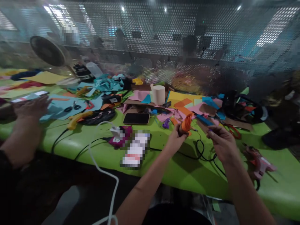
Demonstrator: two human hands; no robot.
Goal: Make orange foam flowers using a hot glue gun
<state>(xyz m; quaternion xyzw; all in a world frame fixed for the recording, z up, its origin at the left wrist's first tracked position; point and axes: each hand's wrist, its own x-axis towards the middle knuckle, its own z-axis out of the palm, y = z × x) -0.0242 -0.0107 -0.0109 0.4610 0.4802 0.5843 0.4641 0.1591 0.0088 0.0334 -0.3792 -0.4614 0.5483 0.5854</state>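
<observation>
My left hand [176, 139] is closed around a rolled, layered piece of orange paper [187, 124], which points up and to the right above the table. A short way to its right, my right hand [221, 140] has thumb and fingers pinched together. A blue strip [204, 119] reaches to these fingertips; I cannot tell whether it is held or lies behind them. A small purple piece [166, 123] lies left of the orange paper. Right of my right wrist rests a pink glue gun [261, 164], and red-handled scissors [234, 130] lie partly behind my right hand.
Coloured paper scraps [185, 106] cover the table's back, around a cream roll [158, 95]. A black phone [136, 118], a lit phone [136, 150], a tissue pack [120, 136] and a yellow glue gun [76, 121] lie leftward. Another person's hand [31, 107] rests at far left. Cables cross the green tabletop.
</observation>
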